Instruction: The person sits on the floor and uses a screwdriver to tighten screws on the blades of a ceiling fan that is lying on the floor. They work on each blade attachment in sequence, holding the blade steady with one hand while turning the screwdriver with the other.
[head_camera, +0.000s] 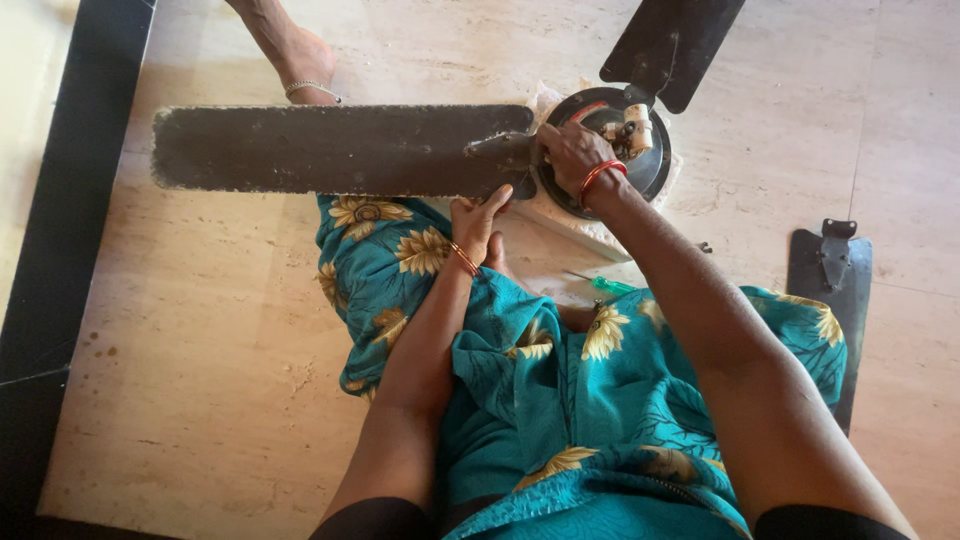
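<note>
Person seated on pale stone floor (220, 330), ceiling fan taken apart in front. Fan blades: three counted. Long blade (340, 150) lies flat, attached at motor hub (610, 150); second blade (672, 45) juts from hub toward top; third blade (832, 290) lies loose, well apart at right. Left hand (478, 222) pinches long blade's lower edge near bracket, fingers curled under. Right hand (572, 152) closed over bracket-hub joint; anything held inside cannot be told. One green-handled screwdriver (600, 284) on floor near knee. One other person's foot (300, 65) beyond blade.

A beige stone floor (200, 330) carries a detached dark fan blade (828, 300) and a green-handled screwdriver (606, 285).
</note>
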